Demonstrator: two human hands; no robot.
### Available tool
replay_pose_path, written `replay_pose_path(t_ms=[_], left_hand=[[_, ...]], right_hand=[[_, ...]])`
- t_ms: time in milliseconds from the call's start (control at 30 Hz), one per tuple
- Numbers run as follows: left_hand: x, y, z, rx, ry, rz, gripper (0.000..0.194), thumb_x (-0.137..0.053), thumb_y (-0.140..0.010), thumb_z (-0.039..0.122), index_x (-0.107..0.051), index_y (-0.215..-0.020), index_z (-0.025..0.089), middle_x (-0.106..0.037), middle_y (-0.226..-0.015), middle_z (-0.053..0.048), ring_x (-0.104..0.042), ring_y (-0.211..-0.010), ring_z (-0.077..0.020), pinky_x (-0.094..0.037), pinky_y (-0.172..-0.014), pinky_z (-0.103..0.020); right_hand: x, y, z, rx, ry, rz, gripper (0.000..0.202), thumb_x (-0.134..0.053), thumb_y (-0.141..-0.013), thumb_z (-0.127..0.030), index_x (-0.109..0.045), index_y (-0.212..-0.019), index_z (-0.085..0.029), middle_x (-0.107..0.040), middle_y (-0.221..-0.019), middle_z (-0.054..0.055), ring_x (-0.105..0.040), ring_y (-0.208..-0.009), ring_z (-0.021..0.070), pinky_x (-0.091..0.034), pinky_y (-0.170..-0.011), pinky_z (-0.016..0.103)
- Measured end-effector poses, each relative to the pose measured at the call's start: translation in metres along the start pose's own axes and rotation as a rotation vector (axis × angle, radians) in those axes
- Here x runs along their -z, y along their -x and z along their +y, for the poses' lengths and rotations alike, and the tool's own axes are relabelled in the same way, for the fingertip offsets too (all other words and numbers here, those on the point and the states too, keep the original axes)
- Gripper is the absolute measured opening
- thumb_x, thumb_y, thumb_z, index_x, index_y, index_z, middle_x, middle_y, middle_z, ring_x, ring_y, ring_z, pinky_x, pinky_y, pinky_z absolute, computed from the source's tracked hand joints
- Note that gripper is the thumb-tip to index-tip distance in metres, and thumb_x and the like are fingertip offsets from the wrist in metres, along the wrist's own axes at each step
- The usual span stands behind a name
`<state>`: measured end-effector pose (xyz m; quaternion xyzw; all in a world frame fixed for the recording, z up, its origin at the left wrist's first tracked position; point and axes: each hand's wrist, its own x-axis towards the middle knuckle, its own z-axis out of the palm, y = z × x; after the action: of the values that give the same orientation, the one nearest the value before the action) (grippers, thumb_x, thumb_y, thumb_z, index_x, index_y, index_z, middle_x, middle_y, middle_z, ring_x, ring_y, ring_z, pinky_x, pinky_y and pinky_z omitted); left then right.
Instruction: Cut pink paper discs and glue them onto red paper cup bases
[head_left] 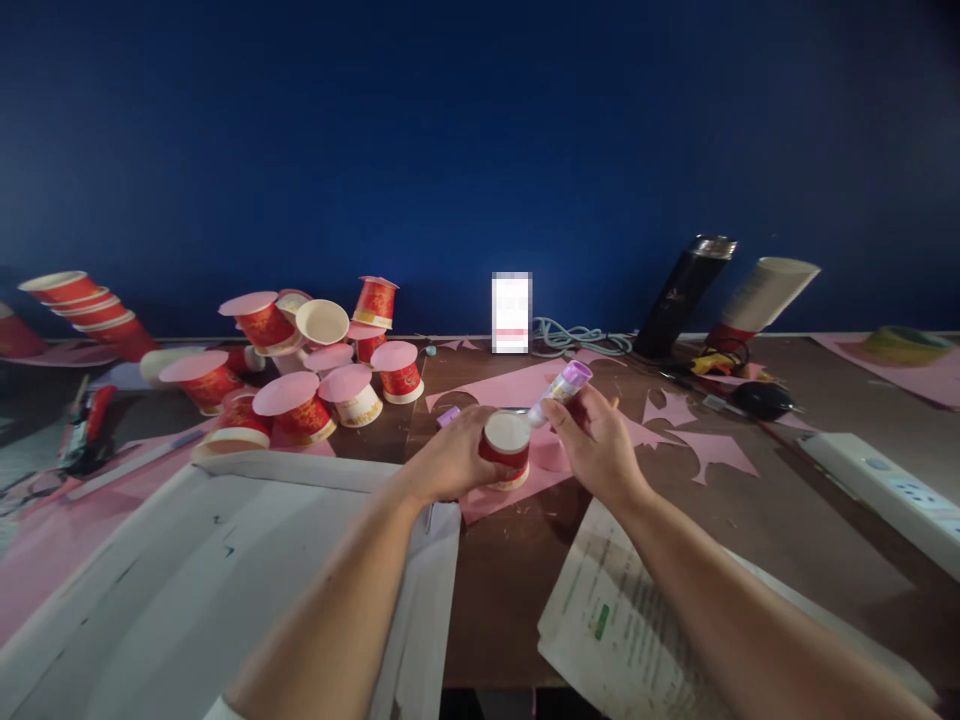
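Brown table (495, 635) carries the lot, bulkier gear at the sides and back, likely to leave working room up front. Large white sheet (225, 560) lies at left, printed papers (592, 640) at right. Cups with pink discs (289, 397) heaped back left, many disc up, perhaps parked so the discs aren't pressed. Pink paper (487, 392) spreads under and behind the hands, maybe as a base to work over; cut scraps (720, 455) off to the right. Left hand (450, 455) and right hand (604, 440) meet mid-table. Between them, red cup (508, 432) in the left, looks upside down, pale base up, likely so it faces the glue stick (562, 388). Stick is slanted, low end right by the base's edge, contact unclear. Purple piece (448, 416), cap-like, just behind left hand. Left fingers curled round cup's side, spread only to its width; right thumb and fingers pinched narrow on the stick's barrel, presumably for aim
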<state>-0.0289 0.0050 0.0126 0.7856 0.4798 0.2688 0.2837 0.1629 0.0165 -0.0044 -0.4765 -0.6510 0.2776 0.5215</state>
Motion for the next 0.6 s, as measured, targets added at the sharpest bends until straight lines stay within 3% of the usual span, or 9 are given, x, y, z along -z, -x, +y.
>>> replay_pose_path(t_ms=[133,233,333,467,600], left_hand=[[0.0,0.001,-0.004,0.012,0.052,-0.014,0.058,-0.074,-0.064,0.036,-0.057,-0.116,0.018,-0.062,-0.115,-0.009,-0.057,-0.108,-0.0288,-0.044,-0.093,-0.038],[-0.003,0.001,-0.007,0.099,0.072,-0.002,0.088,-0.079,-0.058,0.043,-0.043,-0.134,0.017,-0.049,-0.137,-0.015,-0.045,-0.127,-0.0334,-0.037,-0.104,-0.043],[-0.007,0.0,-0.009,0.167,0.056,0.042,0.11,-0.083,-0.049,0.048,-0.034,-0.141,0.013,-0.039,-0.145,-0.02,-0.032,-0.136,-0.0368,-0.031,-0.109,-0.047],[-0.01,-0.001,-0.01,0.196,0.071,0.073,0.111,-0.082,-0.05,0.048,-0.032,-0.143,0.014,-0.042,-0.142,-0.019,-0.035,-0.134,-0.0371,-0.033,-0.106,-0.047],[-0.005,0.0,-0.007,0.164,0.109,0.059,0.109,-0.081,-0.053,0.045,-0.03,-0.144,0.017,-0.049,-0.136,-0.016,-0.042,-0.129,-0.0347,-0.036,-0.103,-0.044]], right_hand=[[0.002,-0.002,0.002,-0.046,0.008,0.006,0.028,-0.06,-0.084,-0.045,-0.059,-0.089,-0.018,-0.069,-0.075,0.003,-0.063,-0.067,0.0167,-0.049,-0.066,0.029],[0.002,-0.002,0.001,-0.076,-0.027,0.052,0.03,-0.061,-0.082,-0.048,-0.06,-0.085,-0.018,-0.068,-0.073,0.003,-0.061,-0.063,0.0154,-0.049,-0.06,0.027],[0.0,-0.001,-0.003,-0.055,-0.08,0.061,0.031,-0.06,-0.083,-0.049,-0.059,-0.085,-0.018,-0.067,-0.073,0.003,-0.062,-0.062,0.015,-0.05,-0.059,0.027],[-0.001,0.001,-0.006,-0.031,-0.134,0.04,0.036,-0.06,-0.084,-0.048,-0.059,-0.102,-0.017,-0.067,-0.077,0.003,-0.062,-0.062,0.0144,-0.052,-0.059,0.027],[-0.001,0.003,-0.006,-0.016,-0.149,0.018,0.039,-0.059,-0.085,-0.048,-0.059,-0.107,-0.016,-0.066,-0.078,0.004,-0.061,-0.063,0.0142,-0.053,-0.061,0.029]])
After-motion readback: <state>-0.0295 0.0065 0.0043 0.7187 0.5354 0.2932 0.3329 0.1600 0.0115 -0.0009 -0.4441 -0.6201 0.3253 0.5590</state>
